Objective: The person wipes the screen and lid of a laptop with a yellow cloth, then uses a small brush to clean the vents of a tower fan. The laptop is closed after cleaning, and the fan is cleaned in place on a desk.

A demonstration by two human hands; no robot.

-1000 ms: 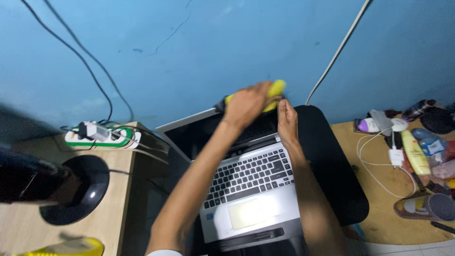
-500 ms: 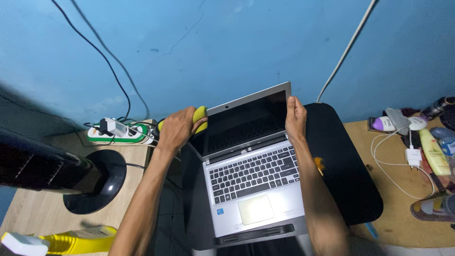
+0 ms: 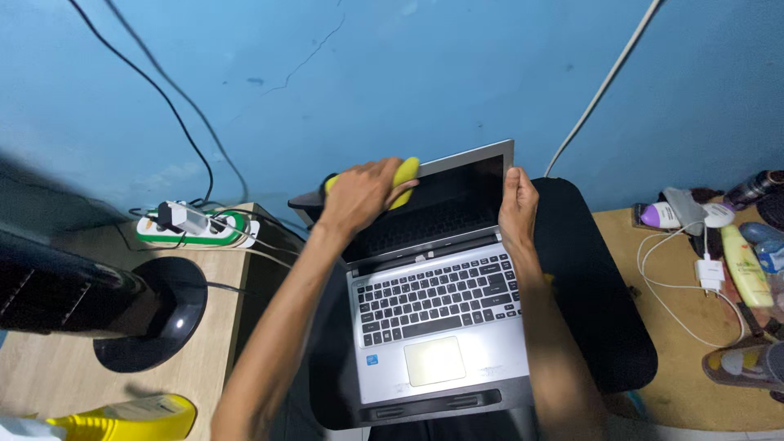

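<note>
Silver laptop open on a black lap desk, keyboard toward the wearer, screen tilted back toward the blue wall and dark. Left hand clenched around a yellow cloth, pressed flat against the upper left part of the screen, palm down so the cloth sits between skin and glass. Right hand gripping the right edge of the lid, thumb on the front bezel and fingers behind, apparently as a brace so the hinge does not give under the pressure from the other side. Forearms on either side of the keyboard, leaving the keys and touchpad uncovered. To the left, on a low wooden table: a white and green power strip with plugs and black cables running up the wall, close to the sockets' users; the round black base of a fan just beside it; a yellow spray bottle lying at the near edge, within easy reach. To the right, on a brown mat: a white charger and cable, a yellow tube, other small bottles, well apart from the laptop.
</note>
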